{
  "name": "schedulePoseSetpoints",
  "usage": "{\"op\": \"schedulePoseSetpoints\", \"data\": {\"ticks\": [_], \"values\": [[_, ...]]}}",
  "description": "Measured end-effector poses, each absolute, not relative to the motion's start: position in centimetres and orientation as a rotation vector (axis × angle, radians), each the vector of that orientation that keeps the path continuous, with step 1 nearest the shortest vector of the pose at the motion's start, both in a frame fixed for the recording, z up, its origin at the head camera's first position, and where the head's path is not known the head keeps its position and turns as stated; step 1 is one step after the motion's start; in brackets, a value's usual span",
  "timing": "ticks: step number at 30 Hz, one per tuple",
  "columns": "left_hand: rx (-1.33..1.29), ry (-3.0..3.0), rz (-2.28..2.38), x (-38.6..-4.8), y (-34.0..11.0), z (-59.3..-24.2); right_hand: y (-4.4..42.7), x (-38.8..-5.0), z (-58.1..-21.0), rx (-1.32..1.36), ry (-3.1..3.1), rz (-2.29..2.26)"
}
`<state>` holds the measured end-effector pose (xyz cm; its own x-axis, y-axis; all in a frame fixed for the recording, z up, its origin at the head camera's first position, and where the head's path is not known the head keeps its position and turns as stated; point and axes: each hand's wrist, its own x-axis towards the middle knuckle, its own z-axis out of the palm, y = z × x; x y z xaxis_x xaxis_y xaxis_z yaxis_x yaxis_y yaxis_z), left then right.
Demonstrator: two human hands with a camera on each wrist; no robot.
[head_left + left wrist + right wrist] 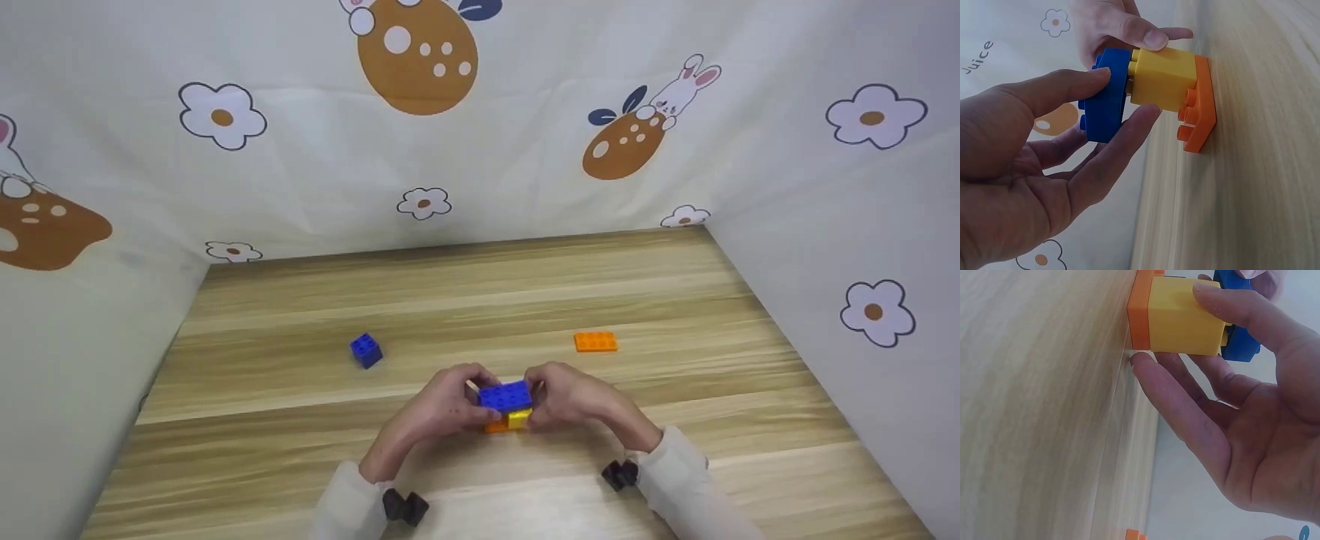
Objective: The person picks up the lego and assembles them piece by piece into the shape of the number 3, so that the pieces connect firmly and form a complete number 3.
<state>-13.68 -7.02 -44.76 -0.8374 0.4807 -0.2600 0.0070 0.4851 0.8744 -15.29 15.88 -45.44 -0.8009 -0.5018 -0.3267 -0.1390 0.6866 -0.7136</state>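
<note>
Joining bricks is the work between the two hands, and as far as the pictures show it looks partly done. Between the fingertips of both hands stands a small stack. At its bottom, low between the hands, is an orange plate (pixel 1206 101), at or very near the tabletop (pixel 300 300); a yellow brick (pixel 1165 79) sits flush on one end of it, so that join appears finished. Bare studs show on the plate's other end, toward the left hand (pixel 450 401). That hand pinches a long blue brick (pixel 505 397) between thumb and fingers, above the yellow one. A gap with yellow studs showing remains under the blue brick, so I judge this join incomplete. The right hand (pixel 574 394) grasps the yellow brick, its thumb on the near side. Two pieces lie unattached: a small blue brick (pixel 366 350) beyond and left of the left hand, and a second orange plate (pixel 596 342) just beyond the right hand. Whether either belongs in the stack, I cannot tell.
</note>
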Motion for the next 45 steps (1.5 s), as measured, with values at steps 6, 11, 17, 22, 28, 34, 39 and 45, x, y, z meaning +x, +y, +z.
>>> {"op": "schedulePoseSetpoints", "data": {"ticks": [6,11,17,22,28,34,39,45], "values": [[0.436,2.254,1.333,-13.8,-7.1,-44.8,15.8,-15.3,-45.4,-0.475,2.394,-0.939],[0.426,2.212,1.368,-13.8,-7.3,-44.9,15.9,-15.4,-45.5,-0.475,2.388,-0.946],[0.420,2.149,1.417,-14.0,-7.6,-45.4,16.1,-15.4,-45.8,-0.490,2.357,-0.999],[0.410,2.142,1.418,-14.1,-7.6,-45.6,16.2,-15.3,-45.8,-0.487,2.354,-1.011],[0.380,2.148,1.415,-14.2,-7.5,-45.6,16.0,-15.5,-46.0,-0.503,2.385,-0.966],[0.371,2.128,1.439,-14.2,-7.5,-45.7,16.0,-15.6,-46.4,-0.570,2.413,-0.946],[0.383,2.128,1.453,-14.2,-7.4,-45.7,16.2,-15.5,-46.5,-0.610,2.411,-0.976],[0.380,2.125,1.487,-14.2,-7.3,-46.0,16.1,-15.5,-46.6,-0.646,2.416,-0.982]]}}
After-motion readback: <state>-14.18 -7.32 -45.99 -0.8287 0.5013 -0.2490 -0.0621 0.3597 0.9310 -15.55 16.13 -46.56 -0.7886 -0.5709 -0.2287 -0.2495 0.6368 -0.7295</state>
